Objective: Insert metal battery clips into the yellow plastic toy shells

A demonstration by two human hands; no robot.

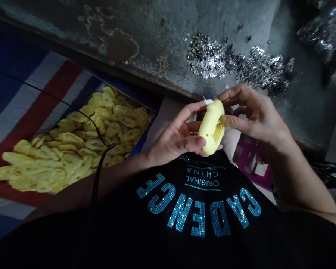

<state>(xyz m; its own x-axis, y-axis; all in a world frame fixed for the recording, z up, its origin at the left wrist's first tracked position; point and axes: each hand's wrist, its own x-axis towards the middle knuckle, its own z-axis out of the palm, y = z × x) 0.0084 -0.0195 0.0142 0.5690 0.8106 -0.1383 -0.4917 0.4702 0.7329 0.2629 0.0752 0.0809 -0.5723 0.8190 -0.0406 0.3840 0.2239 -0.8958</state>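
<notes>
A pale yellow plastic shell (pixel 210 129), rounded with a slot and a small hole, is held up in front of my chest. My left hand (pixel 179 136) is closed around its left side and lower end, thumb on the face. Something white (pixel 208 101) sits at the tip of my left index finger. My right hand (pixel 249 112) grips the shell from the other side, with the thumb at the slot and the index finger at the top end. Whether a small part lies under the right thumb cannot be made out.
Small shiny metal pieces (pixel 210 56) lie heaped on the worn grey metal table (pixel 156 33). Many yellow shells (pixel 72 145) fill a striped sheet (pixel 53 78) at left, crossed by a black cord (pixel 96 129). A magenta plastic item (pixel 248 160) is below my right wrist.
</notes>
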